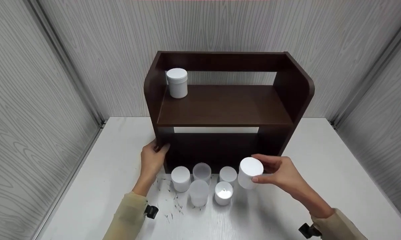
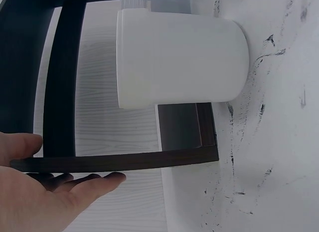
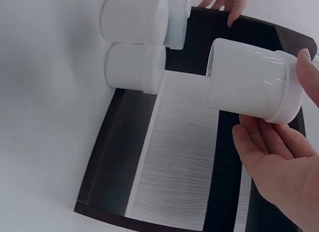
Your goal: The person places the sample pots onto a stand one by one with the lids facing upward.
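My right hand (image 1: pixel 283 175) holds a white lidded jar (image 1: pixel 247 180) in the air, thumb on one side and fingers on the other. In the right wrist view this jar (image 3: pixel 246 80) is tilted on its side in the picture. My left hand (image 1: pixel 152 160) grips the left side panel of a dark brown two-tier shelf (image 1: pixel 225 105). The left wrist view shows the thumb on the inner face of that panel (image 2: pixel 144 161) and the fingers on its outer face. Another white lidded jar (image 1: pixel 178 86) stands on the upper tier, at the left end.
In front of the shelf stand several white and translucent jars, among them a white one (image 1: pixel 180 180) at the left, a translucent one (image 1: pixel 199 193) and a small shiny-topped one (image 1: pixel 223 194). Dark scuff marks (image 1: pixel 175 200) streak the white tabletop. Wood-grain panels (image 1: pixel 217 26) surround it.
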The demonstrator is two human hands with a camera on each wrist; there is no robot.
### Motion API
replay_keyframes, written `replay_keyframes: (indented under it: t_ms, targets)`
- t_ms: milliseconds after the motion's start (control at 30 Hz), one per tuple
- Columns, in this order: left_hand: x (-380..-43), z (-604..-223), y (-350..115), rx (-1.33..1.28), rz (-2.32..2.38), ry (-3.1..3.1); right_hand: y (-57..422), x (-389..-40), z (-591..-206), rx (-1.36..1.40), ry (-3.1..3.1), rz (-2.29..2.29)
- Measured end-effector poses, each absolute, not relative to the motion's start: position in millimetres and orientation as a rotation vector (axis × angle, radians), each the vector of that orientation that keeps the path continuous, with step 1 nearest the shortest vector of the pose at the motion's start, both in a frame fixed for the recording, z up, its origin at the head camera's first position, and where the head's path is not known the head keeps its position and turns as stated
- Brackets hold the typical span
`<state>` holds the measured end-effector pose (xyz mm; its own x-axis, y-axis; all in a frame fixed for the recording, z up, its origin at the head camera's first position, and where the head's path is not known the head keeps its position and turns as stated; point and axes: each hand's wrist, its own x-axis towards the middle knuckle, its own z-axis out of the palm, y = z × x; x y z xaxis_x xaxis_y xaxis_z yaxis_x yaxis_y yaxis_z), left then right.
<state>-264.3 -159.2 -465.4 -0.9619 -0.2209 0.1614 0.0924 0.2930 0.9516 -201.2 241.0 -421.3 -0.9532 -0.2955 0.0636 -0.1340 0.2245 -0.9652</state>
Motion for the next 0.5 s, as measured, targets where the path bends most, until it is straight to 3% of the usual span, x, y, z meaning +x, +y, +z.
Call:
replay_keyframes:
  t_ms: [500]
  targets:
    - [-266.2,-466.6,-160.5,0.09,-1.737,-2.29,224.2,-198.7,-378.2,-0.409,2.37,-1.863]
